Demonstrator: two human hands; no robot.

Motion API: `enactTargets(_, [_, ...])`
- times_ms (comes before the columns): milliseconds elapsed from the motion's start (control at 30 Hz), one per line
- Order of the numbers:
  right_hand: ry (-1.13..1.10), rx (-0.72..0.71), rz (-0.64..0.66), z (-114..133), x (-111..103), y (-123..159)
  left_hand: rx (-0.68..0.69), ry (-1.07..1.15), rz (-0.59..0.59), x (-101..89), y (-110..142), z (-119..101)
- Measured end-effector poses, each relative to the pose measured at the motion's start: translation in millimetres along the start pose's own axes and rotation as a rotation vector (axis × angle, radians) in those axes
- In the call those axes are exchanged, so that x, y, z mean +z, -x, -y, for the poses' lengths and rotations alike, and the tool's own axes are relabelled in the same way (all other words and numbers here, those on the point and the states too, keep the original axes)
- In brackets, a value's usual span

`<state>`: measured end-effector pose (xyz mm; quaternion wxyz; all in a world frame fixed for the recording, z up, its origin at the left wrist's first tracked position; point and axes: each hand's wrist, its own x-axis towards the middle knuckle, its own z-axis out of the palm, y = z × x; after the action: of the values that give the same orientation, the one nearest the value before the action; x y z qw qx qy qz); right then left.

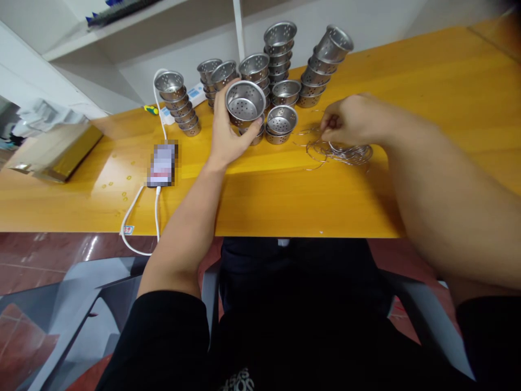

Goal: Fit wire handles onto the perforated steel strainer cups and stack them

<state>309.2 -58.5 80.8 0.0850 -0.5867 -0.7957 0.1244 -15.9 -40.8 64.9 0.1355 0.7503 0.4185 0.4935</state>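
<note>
My left hand point(232, 127) grips a perforated metal cup point(246, 102) by its side, its open mouth tilted toward me. Right of it, a short stack of the same cups point(280, 120) stands on the table. My right hand point(344, 122) is closed in a pinch over a tangled heap of thin metal wires point(345, 153). A piece of wire seems to pass by its fingertips, but the pinched part is hidden by the fingers.
Tall stacks of perforated cups point(280, 51) and a leaning stack point(323, 68) line the back of the yellow table point(285, 201). Another stack point(179, 103) stands left, near a phone point(163, 164) with white cables. A cardboard box point(61, 149) lies at far left.
</note>
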Motion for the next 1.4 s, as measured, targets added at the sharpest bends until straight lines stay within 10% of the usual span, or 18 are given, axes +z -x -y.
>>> enactTargets(367, [-0.374,0.017,-0.337,17,-2,8,0.025,-0.078,0.019,2.0,1,2])
enactTargets(767, [-0.496,0.046,-0.378,12,6,-1,-0.037,-0.104,0.051,2.5,2,-6])
enactTargets(1133, [-0.601,0.024,-0.562,48,8,8,0.199,0.028,0.471,9.9,12,-36])
enactTargets(1400, [-0.687,-0.175,-0.587,41,31,-5,0.206,0.194,0.456,33.8,18,-14])
